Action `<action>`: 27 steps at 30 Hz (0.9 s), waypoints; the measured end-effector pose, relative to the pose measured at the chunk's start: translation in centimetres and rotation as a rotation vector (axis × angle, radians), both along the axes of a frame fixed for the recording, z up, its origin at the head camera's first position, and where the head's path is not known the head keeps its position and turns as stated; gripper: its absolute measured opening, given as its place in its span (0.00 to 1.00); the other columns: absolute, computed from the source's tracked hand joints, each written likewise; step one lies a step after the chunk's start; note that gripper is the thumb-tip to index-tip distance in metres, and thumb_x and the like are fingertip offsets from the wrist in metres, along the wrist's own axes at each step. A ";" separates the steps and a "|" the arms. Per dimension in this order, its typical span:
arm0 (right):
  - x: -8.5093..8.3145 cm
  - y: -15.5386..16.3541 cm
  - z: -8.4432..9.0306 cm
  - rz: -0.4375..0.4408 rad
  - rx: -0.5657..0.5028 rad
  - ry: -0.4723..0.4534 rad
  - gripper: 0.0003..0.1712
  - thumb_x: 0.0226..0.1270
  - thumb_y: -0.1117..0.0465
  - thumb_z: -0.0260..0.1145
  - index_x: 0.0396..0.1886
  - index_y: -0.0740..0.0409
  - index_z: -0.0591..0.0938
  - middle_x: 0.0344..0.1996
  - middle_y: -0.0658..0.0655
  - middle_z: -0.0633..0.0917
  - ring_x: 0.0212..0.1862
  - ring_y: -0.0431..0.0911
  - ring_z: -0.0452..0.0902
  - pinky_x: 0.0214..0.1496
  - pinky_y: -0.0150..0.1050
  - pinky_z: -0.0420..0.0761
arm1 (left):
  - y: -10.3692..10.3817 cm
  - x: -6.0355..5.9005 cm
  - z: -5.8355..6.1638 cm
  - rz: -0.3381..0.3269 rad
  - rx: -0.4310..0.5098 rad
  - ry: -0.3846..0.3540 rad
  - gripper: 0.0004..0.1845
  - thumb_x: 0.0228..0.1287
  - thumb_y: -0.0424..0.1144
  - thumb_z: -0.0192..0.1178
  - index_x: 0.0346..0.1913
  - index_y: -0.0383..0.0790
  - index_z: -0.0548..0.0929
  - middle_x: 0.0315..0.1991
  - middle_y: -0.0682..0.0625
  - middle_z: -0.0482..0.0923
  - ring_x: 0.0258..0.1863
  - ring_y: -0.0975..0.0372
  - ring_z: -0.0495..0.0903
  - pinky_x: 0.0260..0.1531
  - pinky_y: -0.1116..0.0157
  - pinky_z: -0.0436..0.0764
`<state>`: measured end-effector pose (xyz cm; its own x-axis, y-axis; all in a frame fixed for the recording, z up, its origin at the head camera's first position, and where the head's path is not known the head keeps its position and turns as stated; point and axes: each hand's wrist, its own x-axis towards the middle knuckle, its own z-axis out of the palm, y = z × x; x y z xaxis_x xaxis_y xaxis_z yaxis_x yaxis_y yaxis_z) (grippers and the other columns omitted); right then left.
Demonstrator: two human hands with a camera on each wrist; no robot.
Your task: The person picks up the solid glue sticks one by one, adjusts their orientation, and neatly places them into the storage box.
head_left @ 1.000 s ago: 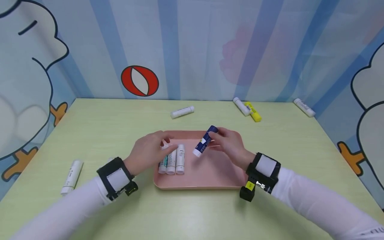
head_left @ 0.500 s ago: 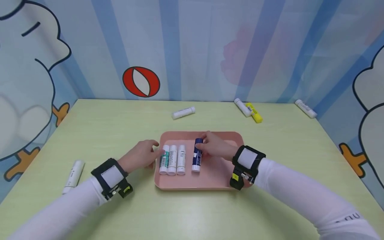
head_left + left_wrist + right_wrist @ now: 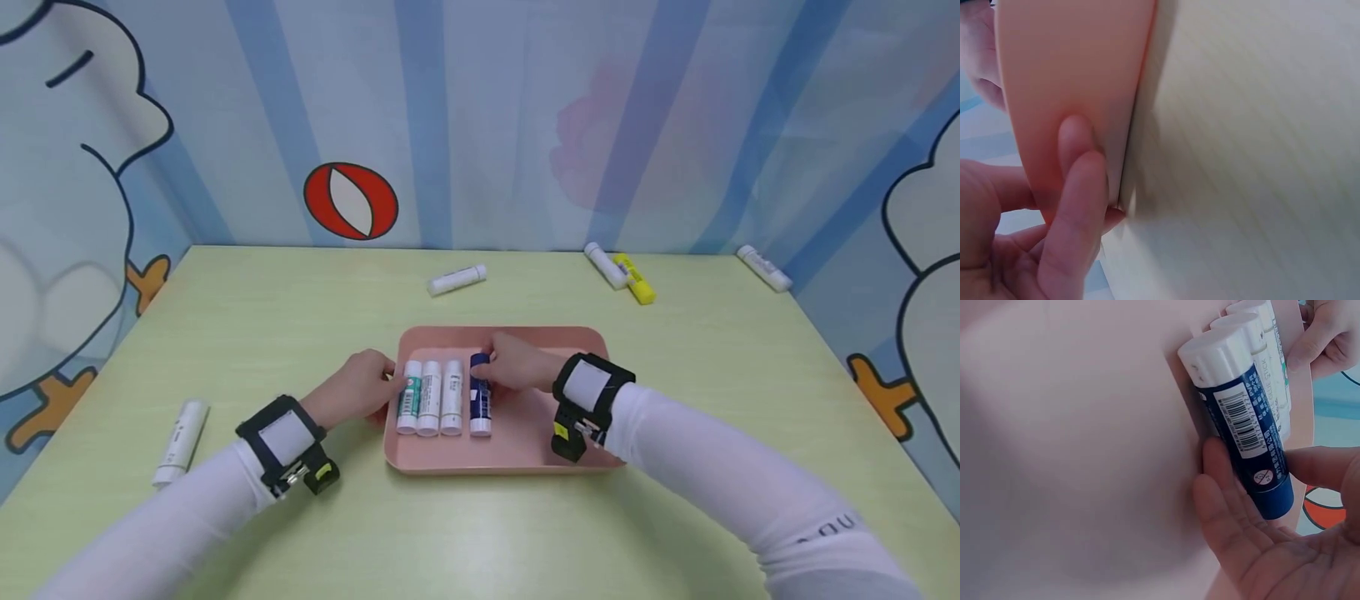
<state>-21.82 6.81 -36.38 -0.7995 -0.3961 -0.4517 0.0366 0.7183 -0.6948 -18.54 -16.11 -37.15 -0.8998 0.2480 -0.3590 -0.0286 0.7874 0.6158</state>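
A pink tray [image 3: 547, 454] holds a row of white glue sticks, one with a green label [image 3: 409, 398], beside a plain white pair [image 3: 429, 400]. My left hand [image 3: 354, 390] pinches the tray's left rim; in the left wrist view its fingers [image 3: 1079, 187] lie against the outer wall. To the right of the row is a dark blue glue stick [image 3: 1241, 419] with a white end and a barcode. My right hand [image 3: 521, 365] holds it near its blue end between thumb and fingers, parallel to the others with a narrow gap.
One white glue stick [image 3: 457, 280] lies behind the tray. Farther right are another white stick [image 3: 606, 267] and a yellow one [image 3: 635, 279], touching. More white sticks lie at the far right edge [image 3: 763, 268] and near left [image 3: 181, 443]. A patterned cloth wall [image 3: 495, 125] borders the table.
My right hand has lowered the blue glue stick into the tray, straightened it and brought it left toward the row. My left hand has moved from above the white sticks to the tray's left rim.
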 end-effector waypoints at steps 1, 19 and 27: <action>-0.1 -0.1 0.0 0.004 0.007 0.005 0.14 0.73 0.59 0.60 0.48 0.64 0.70 0.33 0.58 0.83 0.29 0.46 0.82 0.32 0.36 0.81 | 0.0 0.0 0.0 -0.001 0.006 0.001 0.14 0.72 0.37 0.53 0.47 0.27 0.82 0.20 0.47 0.79 0.16 0.61 0.76 0.18 0.69 0.74; -0.6 -0.9 -0.6 0.044 0.049 0.002 0.16 0.71 0.60 0.62 0.50 0.66 0.72 0.33 0.59 0.83 0.29 0.46 0.83 0.31 0.35 0.81 | 0.1 0.2 -0.1 0.018 0.039 -0.012 0.14 0.72 0.35 0.52 0.50 0.26 0.79 0.25 0.46 0.80 0.19 0.60 0.79 0.20 0.67 0.78; -0.6 0.1 0.1 0.060 -0.017 -0.002 0.19 0.73 0.60 0.59 0.55 0.68 0.71 0.34 0.59 0.83 0.35 0.47 0.82 0.40 0.37 0.81 | 0.1 0.2 0.1 0.023 0.035 -0.020 0.14 0.72 0.35 0.52 0.50 0.25 0.79 0.24 0.46 0.80 0.18 0.60 0.78 0.20 0.68 0.77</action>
<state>-22.46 6.88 -36.28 -0.7733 -0.4509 -0.4458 -0.0051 0.7075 -0.7067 -18.34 -16.02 -37.06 -0.8979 0.2404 -0.3687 -0.0590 0.7644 0.6420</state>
